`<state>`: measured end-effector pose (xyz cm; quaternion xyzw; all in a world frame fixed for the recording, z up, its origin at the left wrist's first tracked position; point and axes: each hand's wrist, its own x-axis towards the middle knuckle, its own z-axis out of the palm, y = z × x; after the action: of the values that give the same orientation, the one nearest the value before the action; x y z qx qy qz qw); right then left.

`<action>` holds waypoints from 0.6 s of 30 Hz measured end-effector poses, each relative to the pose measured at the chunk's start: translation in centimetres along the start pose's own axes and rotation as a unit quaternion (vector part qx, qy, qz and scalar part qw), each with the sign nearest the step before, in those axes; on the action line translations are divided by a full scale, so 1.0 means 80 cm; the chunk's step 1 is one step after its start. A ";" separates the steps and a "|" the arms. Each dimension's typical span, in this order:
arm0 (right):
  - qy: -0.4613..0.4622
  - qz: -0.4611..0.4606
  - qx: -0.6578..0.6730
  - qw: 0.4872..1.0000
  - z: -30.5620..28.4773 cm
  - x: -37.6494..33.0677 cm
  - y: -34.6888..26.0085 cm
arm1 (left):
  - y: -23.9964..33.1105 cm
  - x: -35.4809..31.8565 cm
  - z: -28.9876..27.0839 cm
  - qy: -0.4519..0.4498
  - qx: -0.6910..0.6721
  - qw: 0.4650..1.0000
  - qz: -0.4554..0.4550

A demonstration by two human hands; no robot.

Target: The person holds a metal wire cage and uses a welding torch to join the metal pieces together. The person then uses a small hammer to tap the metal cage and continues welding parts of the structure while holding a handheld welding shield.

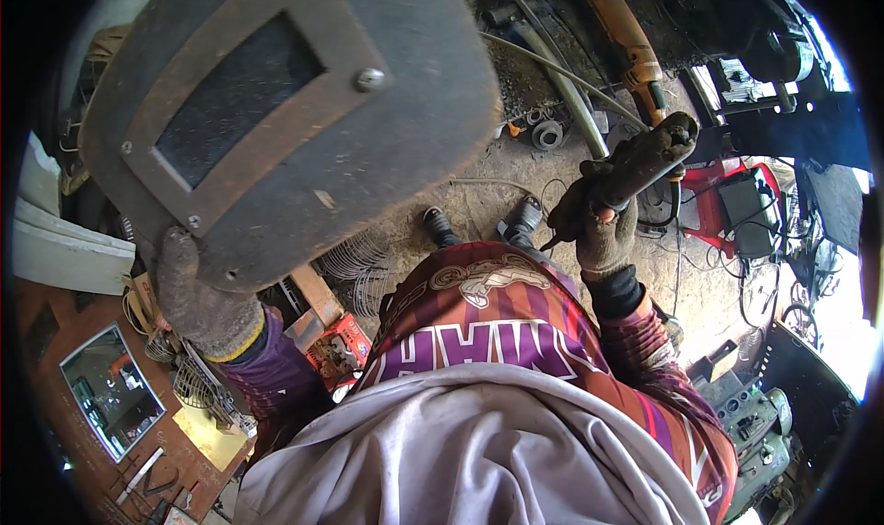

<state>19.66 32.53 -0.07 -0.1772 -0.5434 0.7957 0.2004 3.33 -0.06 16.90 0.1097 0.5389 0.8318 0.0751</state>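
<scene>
A dark, worn welding hand shield (405, 129) with a rectangular viewing window fills the upper left. My gloved left hand (204, 295) is closed on its lower left edge, with the thumb over the near face and the other fingers mostly hidden. On the right, my gloved right hand (611, 239) is wrapped round a dark, scuffed welding electrode holder (649, 161), whose blunt jaw end points up and to the right. I cannot make out a rod in its jaw. The shield and the holder are held apart, above the floor.
Beyond the holder lie an orange power tool (619, 18) and a metal pipe (575, 101). To the right, a grey box rests on a red plastic seat (704, 207) amid loose cables. Coiled wire (354, 272) lies near my feet. A brown board (55, 332) stands lower left.
</scene>
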 end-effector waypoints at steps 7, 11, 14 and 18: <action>0.005 -0.030 0.016 0.999 0.025 0.004 -0.018 | -0.010 -0.004 0.016 -0.071 0.028 0.997 0.005; 0.023 -0.029 -0.051 0.998 0.010 -0.002 -0.006 | -0.020 -0.011 0.004 -0.037 0.039 0.998 -0.017; 0.020 -0.034 -0.047 0.998 0.007 -0.003 -0.005 | -0.023 -0.017 0.012 0.035 0.091 0.995 -0.035; 0.018 -0.035 -0.029 0.999 0.010 -0.003 -0.011 | -0.030 -0.028 -0.025 0.062 0.107 0.992 -0.035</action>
<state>19.59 32.08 1.03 -0.1778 -0.5683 0.7690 0.2327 4.99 -1.35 13.68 0.0462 0.6318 0.7715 0.0585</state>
